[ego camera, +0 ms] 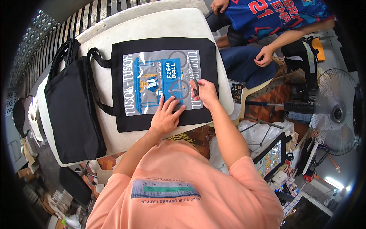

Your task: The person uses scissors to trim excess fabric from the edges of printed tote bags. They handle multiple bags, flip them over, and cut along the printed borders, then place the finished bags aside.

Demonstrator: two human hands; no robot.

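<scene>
A black fabric tote bag (137,124) lies flat before me, its handles towards the left. On it is a printed panel (155,110) with a blue food cart, bicycle wheels and white lettering. My left hand (167,114) rests palm down on the panel's lower part, fingers spread. My right hand (206,93) grips a slim tool with a black looped handle (196,87), apparently scissors. Its pale metal end lies over the lettering at the panel's right side. I cannot tell whether the blades are apart.
More black tote bags (77,114) lie stacked at the left of the white table (171,21). Beyond its right edge sits another person (266,17), one hand (264,55) near a knee. A fan (336,113) stands far right; clear plastic wrapping (248,128) lies below the table's right side.
</scene>
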